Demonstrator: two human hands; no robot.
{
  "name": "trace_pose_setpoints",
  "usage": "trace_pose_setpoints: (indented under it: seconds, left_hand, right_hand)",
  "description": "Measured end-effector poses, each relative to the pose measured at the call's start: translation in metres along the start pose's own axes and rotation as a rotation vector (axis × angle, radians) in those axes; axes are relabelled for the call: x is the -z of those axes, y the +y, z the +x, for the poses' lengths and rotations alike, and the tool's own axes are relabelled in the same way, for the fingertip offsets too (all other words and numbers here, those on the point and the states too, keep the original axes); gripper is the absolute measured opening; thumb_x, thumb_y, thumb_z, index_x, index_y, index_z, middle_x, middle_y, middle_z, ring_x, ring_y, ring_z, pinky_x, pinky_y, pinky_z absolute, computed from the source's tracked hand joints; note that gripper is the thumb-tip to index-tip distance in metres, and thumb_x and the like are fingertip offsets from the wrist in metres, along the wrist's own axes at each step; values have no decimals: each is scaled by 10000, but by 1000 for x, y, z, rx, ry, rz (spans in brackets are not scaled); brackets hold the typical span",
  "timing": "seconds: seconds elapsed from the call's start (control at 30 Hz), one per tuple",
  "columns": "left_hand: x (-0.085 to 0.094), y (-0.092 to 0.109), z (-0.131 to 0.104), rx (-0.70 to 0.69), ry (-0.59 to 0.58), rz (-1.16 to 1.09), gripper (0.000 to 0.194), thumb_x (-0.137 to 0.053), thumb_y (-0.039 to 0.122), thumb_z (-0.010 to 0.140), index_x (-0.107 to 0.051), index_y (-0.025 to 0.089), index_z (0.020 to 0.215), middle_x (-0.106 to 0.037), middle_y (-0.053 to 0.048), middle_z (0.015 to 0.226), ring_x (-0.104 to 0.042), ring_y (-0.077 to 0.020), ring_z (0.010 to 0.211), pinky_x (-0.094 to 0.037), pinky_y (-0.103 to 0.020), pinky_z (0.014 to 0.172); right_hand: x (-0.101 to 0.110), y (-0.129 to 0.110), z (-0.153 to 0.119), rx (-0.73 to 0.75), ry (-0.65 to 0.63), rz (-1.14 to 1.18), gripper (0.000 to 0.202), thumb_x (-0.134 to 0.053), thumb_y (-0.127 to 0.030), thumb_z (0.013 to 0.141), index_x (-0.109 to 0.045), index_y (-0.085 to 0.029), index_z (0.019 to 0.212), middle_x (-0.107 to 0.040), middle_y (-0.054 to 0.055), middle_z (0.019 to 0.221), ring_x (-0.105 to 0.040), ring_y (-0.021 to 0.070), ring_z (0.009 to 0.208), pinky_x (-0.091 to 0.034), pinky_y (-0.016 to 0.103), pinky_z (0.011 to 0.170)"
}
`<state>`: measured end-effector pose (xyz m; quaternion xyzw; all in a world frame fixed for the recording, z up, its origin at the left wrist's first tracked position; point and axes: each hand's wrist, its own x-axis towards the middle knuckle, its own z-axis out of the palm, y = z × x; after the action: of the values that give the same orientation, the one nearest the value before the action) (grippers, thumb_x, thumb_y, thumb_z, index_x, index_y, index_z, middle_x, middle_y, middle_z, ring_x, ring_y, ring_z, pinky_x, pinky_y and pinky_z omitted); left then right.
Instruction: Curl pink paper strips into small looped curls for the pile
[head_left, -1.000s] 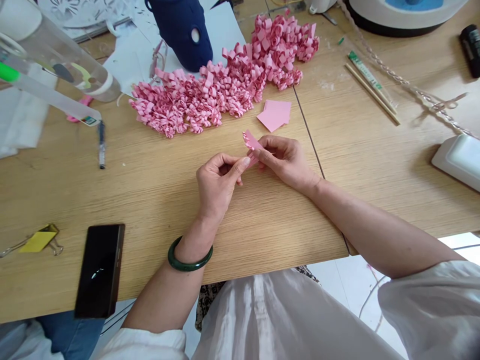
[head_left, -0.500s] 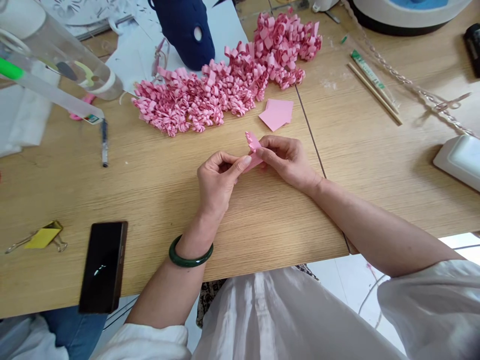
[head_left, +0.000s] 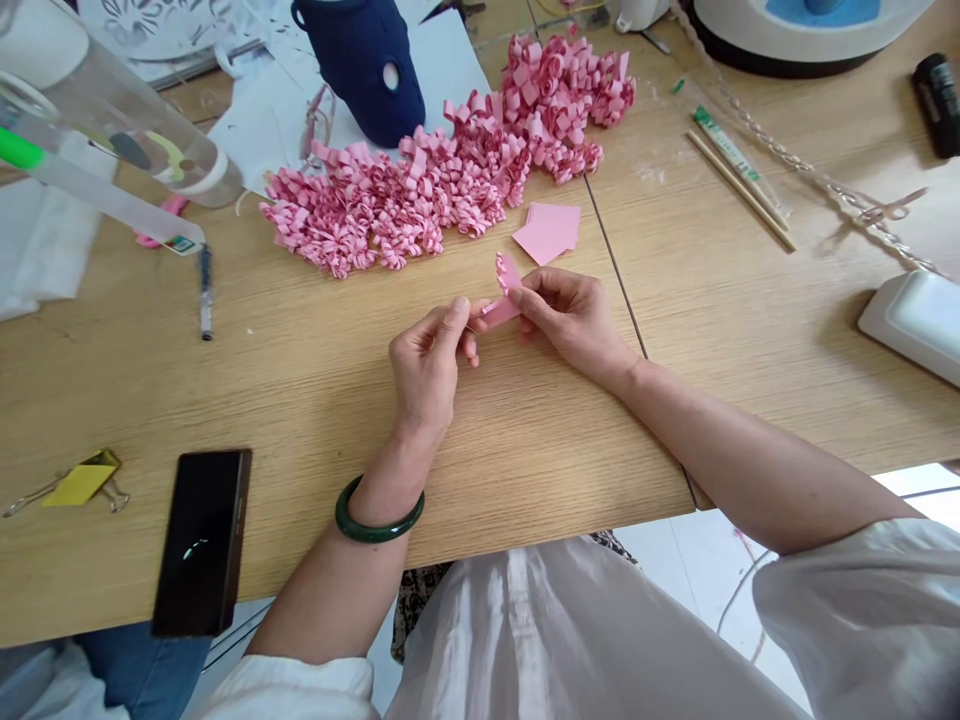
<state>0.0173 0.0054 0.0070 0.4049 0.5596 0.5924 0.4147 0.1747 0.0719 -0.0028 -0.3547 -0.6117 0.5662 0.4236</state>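
Note:
My right hand (head_left: 574, 315) pinches a small pink paper piece (head_left: 501, 312) between thumb and fingers. One edge of the piece is cut into strips that curl into small loops. My left hand (head_left: 431, 355), with a dark green bangle (head_left: 379, 528) on its wrist, is closed at the left end of the piece. Its thumb is raised and its fingertips touch the paper; whether a thin tool is among them I cannot make out. Just beyond my hands lie flat pink paper pieces (head_left: 550, 232), overlapping. Behind them stretches a heap of curled pink paper fringes (head_left: 405, 195).
A dark blue bottle (head_left: 367, 70) stands behind the heap. To the left are a clear bottle (head_left: 161, 135), a pen (head_left: 206, 292), a phone (head_left: 202, 540) and a binder clip (head_left: 86, 480). Wooden sticks (head_left: 742, 190) and a white device (head_left: 911, 315) lie right.
My left thumb has lifted off the paper piece and moved up and left. The right hand keeps its pinch. The whole view has shifted slightly.

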Motion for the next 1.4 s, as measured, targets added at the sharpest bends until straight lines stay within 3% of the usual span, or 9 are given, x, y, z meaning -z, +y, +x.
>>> trace_pose_setpoints:
  seconds: [0.23, 0.47, 0.8, 1.07, 1.4]
  left_hand:
    - [4, -8, -1, -69, -53, -9, 144, -840, 402, 871, -862, 260, 891, -721, -5, 797, -520, -79, 591, -460, -227, 571]
    - [4, -8, 0, -147, -38, 66, 157, -837, 398, 888, -864, 243, 898, -694, 11, 713, -533, -80, 565, -464, -224, 563]
    - [6, -10, 1, -149, -18, 148, 197, -802, 423, 901, -853, 233, 919, -708, 6, 718, -559, -92, 572, -483, -232, 579]
    - [4, -7, -1, -198, 6, 125, 117, -828, 305, 869, -809, 211, 801, -672, 31, 640, -539, -76, 540, -457, -213, 561]
    - [4, -8, 0, -150, 36, 159, 267, -891, 433, 797, -759, 205, 754, -708, 16, 671, -516, -74, 517, -428, -224, 513]
  right_hand:
    - [1, -1, -1, 21, -19, 32, 602, -737, -791, 838, -617, -207, 755, -630, 4, 698, -532, 110, 587, -515, 257, 544]
    - [-1, -4, -1, -12, -27, 8, 590, -759, -763, 837, -604, -202, 740, -639, 4, 698, -546, 110, 612, -514, 233, 543]
    - [0, -3, -1, 12, -34, -6, 600, -756, -770, 835, -586, -203, 732, -582, -15, 690, -508, 99, 605, -465, 219, 520]
    - [-1, -5, -2, 11, -42, -8, 581, -771, -758, 826, -624, -202, 742, -597, -7, 696, -499, 107, 591, -422, 249, 511]
    - [1, -3, -3, 25, -99, -51, 503, -742, -665, 909, -636, -186, 795, -590, -10, 699, -506, 105, 604, -405, 256, 537]
